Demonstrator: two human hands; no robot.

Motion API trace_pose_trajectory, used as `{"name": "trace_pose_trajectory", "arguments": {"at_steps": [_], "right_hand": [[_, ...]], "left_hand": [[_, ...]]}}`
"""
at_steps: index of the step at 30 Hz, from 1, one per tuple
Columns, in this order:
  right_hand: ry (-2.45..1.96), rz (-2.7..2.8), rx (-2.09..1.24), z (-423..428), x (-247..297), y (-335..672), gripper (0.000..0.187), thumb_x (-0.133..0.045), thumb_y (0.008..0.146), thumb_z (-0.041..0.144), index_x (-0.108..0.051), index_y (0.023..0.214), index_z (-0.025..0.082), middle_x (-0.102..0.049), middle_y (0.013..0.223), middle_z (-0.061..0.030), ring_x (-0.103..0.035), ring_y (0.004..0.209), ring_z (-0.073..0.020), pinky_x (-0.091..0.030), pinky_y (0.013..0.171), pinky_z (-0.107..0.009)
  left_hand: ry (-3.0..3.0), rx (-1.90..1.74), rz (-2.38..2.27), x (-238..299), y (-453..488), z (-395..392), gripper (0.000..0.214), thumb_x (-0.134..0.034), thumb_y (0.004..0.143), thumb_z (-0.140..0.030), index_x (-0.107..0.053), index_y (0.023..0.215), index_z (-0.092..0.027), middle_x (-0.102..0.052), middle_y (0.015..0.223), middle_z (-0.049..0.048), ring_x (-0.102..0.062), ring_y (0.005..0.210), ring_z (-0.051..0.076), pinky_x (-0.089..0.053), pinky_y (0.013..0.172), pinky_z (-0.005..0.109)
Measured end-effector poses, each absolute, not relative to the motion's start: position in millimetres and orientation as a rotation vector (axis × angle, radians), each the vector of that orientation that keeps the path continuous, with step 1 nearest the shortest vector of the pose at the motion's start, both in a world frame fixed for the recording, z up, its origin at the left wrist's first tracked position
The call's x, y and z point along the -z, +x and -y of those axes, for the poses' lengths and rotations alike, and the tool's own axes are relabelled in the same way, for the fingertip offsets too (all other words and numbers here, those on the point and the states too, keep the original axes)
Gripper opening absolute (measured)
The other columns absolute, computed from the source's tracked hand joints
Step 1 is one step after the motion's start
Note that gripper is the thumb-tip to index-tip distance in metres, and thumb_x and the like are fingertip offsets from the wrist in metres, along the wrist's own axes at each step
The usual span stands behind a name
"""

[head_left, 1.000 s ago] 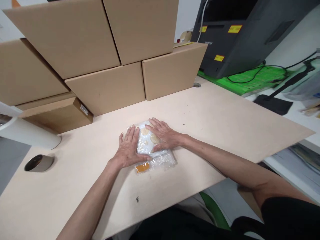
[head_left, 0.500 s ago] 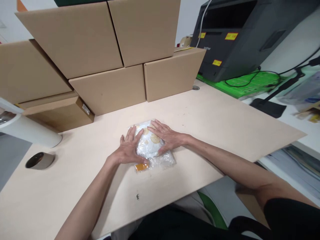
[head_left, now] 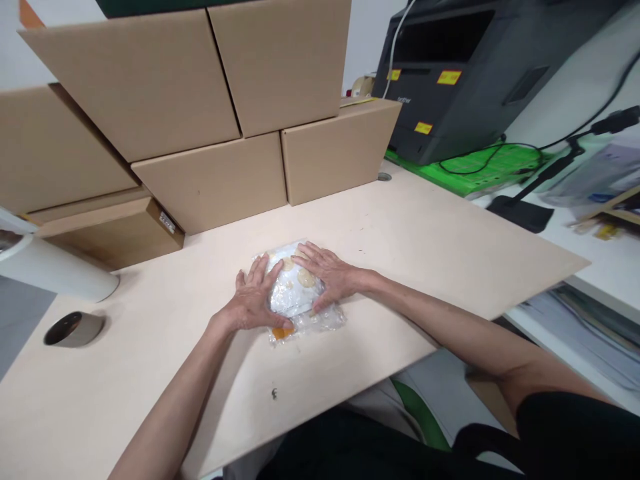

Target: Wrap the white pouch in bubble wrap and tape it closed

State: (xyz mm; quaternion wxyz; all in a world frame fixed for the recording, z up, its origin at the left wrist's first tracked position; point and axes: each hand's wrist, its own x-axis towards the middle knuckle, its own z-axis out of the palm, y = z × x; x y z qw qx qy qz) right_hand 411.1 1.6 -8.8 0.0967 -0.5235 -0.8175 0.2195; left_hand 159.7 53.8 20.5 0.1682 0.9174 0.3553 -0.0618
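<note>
A clear plastic-wrapped packet (head_left: 295, 291), white with yellowish round spots, lies flat on the pale table (head_left: 400, 233). Its near end is crinkled see-through plastic, with an orange patch (head_left: 281, 333) at the left corner. My left hand (head_left: 253, 297) rests on the packet's left side, fingers spread, the thumb touching the orange patch. On the right side lies my right hand (head_left: 333, 277), also with fingers apart and palm down. Parts of the packet are hidden beneath both hands.
Stacked cardboard boxes (head_left: 215, 190) line the back of the table. At the left are a white cylinder (head_left: 65, 267) and a short grey-brown cup-like cylinder (head_left: 75, 330). A dark printer (head_left: 440, 87) sits beyond the right corner, near a black stand (head_left: 520, 212).
The view has shifted slightly, moving the surroundings a little left in the picture. Both hands stay spread on the packet in nearly the same pose.
</note>
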Motion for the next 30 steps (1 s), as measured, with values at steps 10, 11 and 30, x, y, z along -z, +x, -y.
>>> {"name": "trace_pose_trajectory", "arguments": {"at_steps": [10, 11, 30], "right_hand": [[-1.259, 1.401, -0.928, 3.1, 24.5, 421.4, 0.083, -0.061, 0.082, 0.065, -0.034, 0.150, 0.025, -0.034, 0.153, -0.0148, -0.039, 0.137, -0.0302, -0.036, 0.109, -0.045], [-1.259, 1.313, -0.933, 1.2, 27.7, 422.7, 0.079, -0.064, 0.081, 0.062, -0.041, 0.145, 0.023, -0.044, 0.144, -0.0154, -0.048, 0.128, -0.0287, -0.042, 0.104, -0.043], [-0.873, 0.737, -1.169, 11.9, -9.3, 435.7, 0.044, -0.088, 0.051, 0.024, -0.071, 0.090, 0.020, -0.065, 0.080, 0.0005, -0.059, 0.070, -0.0095, -0.049, 0.064, -0.022]], "left_hand": [[2.829, 0.027, -1.049, -28.0, 163.2, 21.2, 0.107, -0.066, 0.071, -0.071, -0.017, 0.156, -0.028, 0.005, 0.164, 0.0151, 0.006, 0.148, 0.043, -0.002, 0.113, 0.069], [2.844, 0.011, -1.038, -23.5, 165.7, 28.3, 0.103, -0.068, 0.072, -0.067, -0.022, 0.155, -0.029, 0.000, 0.164, 0.0149, 0.003, 0.149, 0.044, -0.004, 0.113, 0.070], [1.242, -1.451, -1.329, -18.9, 133.5, 53.3, 0.040, -0.051, 0.093, -0.045, -0.059, 0.124, -0.022, -0.066, 0.124, 0.0089, -0.065, 0.111, 0.021, -0.055, 0.091, 0.032]]}}
